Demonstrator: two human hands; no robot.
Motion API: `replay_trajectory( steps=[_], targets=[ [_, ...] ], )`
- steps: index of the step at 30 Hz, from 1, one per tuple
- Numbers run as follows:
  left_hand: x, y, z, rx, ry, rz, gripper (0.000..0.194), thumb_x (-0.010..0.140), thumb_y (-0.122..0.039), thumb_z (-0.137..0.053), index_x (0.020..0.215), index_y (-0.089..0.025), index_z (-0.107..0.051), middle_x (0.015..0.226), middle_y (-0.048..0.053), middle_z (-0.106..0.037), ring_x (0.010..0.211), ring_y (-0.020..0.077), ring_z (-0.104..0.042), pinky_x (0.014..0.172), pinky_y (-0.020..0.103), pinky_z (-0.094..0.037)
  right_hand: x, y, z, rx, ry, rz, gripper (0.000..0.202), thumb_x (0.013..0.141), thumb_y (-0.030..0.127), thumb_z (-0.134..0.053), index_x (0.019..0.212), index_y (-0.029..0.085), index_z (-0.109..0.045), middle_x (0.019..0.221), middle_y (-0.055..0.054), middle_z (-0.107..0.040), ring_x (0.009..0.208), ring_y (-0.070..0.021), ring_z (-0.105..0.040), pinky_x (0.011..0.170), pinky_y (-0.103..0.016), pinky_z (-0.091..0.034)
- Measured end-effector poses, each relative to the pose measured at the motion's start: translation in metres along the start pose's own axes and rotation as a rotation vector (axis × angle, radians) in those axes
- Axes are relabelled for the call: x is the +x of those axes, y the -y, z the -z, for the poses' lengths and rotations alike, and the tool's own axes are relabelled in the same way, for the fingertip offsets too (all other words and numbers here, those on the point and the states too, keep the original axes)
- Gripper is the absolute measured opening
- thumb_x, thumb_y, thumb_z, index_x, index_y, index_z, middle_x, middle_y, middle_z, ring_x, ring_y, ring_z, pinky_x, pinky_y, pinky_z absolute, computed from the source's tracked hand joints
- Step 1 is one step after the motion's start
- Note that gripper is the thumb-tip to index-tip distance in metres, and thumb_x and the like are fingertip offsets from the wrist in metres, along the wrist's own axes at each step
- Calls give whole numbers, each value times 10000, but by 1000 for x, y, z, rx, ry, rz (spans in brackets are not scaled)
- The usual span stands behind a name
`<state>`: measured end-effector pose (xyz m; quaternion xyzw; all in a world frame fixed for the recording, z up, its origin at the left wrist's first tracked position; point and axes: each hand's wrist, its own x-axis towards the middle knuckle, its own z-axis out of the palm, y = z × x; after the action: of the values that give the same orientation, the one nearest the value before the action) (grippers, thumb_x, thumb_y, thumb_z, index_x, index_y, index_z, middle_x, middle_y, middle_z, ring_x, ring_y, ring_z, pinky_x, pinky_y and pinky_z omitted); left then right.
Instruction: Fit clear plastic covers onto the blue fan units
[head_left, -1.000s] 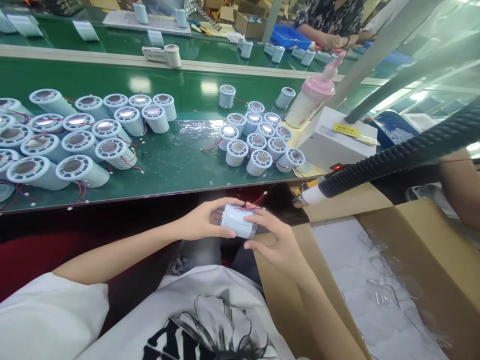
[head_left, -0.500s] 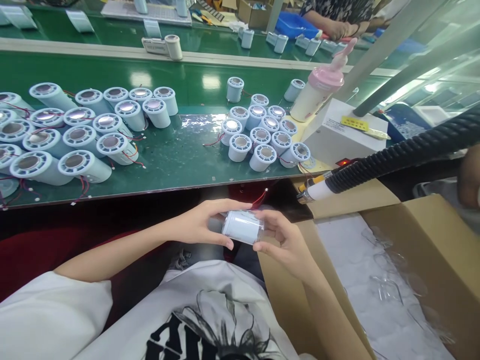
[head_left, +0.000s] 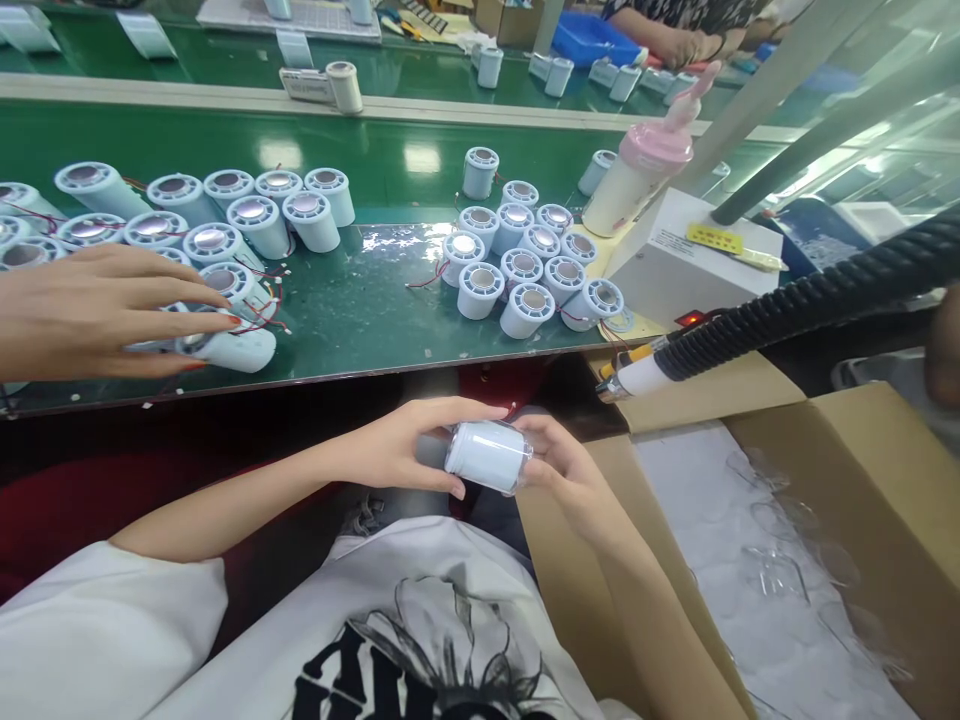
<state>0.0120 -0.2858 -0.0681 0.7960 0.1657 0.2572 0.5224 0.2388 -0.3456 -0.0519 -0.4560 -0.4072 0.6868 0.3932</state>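
A light-blue cylinder (head_left: 484, 455) lies on its side between my hands, below the bench edge, with a clear plastic cover (head_left: 517, 465) around it. My left hand (head_left: 405, 445) grips its left end, thumb below and fingers above. At the right end, my right hand (head_left: 562, 465) is closed on the clear cover, some fingers hidden behind. A thin red wire shows just above the cylinder. On the bench ahead stands a group of similar cylinders (head_left: 521, 265) with round metal-centred tops and thin wires.
Another person's hand (head_left: 127, 310) reaches over more cylinders (head_left: 255, 225) at the left. A cardboard box (head_left: 862, 500) with clear plastic pieces stands at my right. Above it hang a black ribbed hose (head_left: 810, 290) with a nozzle, a white device (head_left: 690, 260) and a pink-lidded bottle (head_left: 637, 180).
Another person's hand has come in from the left onto the cylinders, and one there is now tipped over. My right thumb has moved up along the cover's end; my left hand barely moves.
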Motion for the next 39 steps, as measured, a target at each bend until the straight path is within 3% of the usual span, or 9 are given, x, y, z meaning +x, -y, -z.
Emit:
replay_trajectory(
  steps=[8, 13, 17, 24, 29, 32, 35, 37, 39],
  targets=[
    [-1, 0, 0, 16, 5, -30, 730, 747, -278, -726, 1402, -201, -414, 1408, 120, -424, 1286, 210, -434, 1017, 273, -421, 3, -7, -2, 25, -31, -135, 536, 700, 573, -694, 984, 196, -439, 630, -14, -643, 507, -164, -650, 439, -158, -551],
    [0, -1, 0, 17, 4, -51, 737, 741, -268, -730, 1403, -191, -414, 1404, 127, -427, 1285, 212, -437, 1005, 266, -436, 7, -11, -5, 66, -20, -204, 586, 644, 680, -674, 885, 196, -448, 491, 20, -579, 375, -139, -562, 308, -137, -454],
    [0, 0, 0, -12, 8, -50, 724, 745, -250, -726, 1398, -201, -418, 1406, 116, -426, 1293, 201, -430, 1001, 259, -445, 7, -12, -8, 120, 20, -269, 639, 626, 751, -632, 879, 189, -468, 519, -10, -605, 330, -120, -516, 285, -138, -427],
    [2, 3, 0, 28, -17, -181, 752, 710, -198, -752, 1389, -232, -429, 1412, 126, -424, 1314, 229, -409, 1093, 368, -361, 7, -6, -11, 138, 83, -446, 623, 853, 634, -233, 858, 126, -595, 545, -68, -617, 271, -76, -435, 267, -112, -355],
    [1, -2, -4, -49, 8, -52, 656, 747, -207, -712, 1351, -219, -457, 1333, 125, -455, 1212, 215, -488, 835, 238, -531, 8, -8, -14, 102, 121, -518, 739, 821, 680, -116, 619, 123, -558, 462, -34, -520, 251, -51, -375, 244, -97, -269],
    [-3, -4, -6, -71, -24, 11, 643, 748, -229, -714, 1339, -212, -461, 1302, 115, -484, 1153, 204, -530, 815, 227, -536, 3, -12, -13, -28, -6, -367, 600, 815, 667, -259, 723, 146, -543, 491, -25, -539, 320, -91, -465, 282, -123, -357],
    [-6, -4, -8, -143, -56, 99, 694, 741, -241, -726, 1370, -232, -433, 1301, 108, -504, 1109, 202, -568, 818, 237, -539, -4, -17, -8, -247, -189, 76, 202, 849, 333, -471, 995, 206, -529, 826, -33, -654, 666, -108, -646, 547, -138, -550],
    [-7, -5, -10, -208, -61, 142, 703, 745, -248, -725, 1380, -247, -423, 1278, 104, -529, 1074, 197, -588, 819, 247, -538, -9, -20, -3, -469, -170, 386, 358, 843, 140, -487, 1172, 279, -473, 1245, -38, -556, 1057, -115, -606, 858, -197, -573],
    [-7, -6, -11, -263, -62, 165, 694, 752, -250, -721, 1378, -254, -420, 1250, 96, -550, 1032, 181, -602, 818, 250, -531, -12, -22, 1, -709, -54, 631, 552, 842, 56, -508, 1290, 359, -396, 1468, 1, -338, 1312, -150, -423, 1077, -318, -482]
  ],
)
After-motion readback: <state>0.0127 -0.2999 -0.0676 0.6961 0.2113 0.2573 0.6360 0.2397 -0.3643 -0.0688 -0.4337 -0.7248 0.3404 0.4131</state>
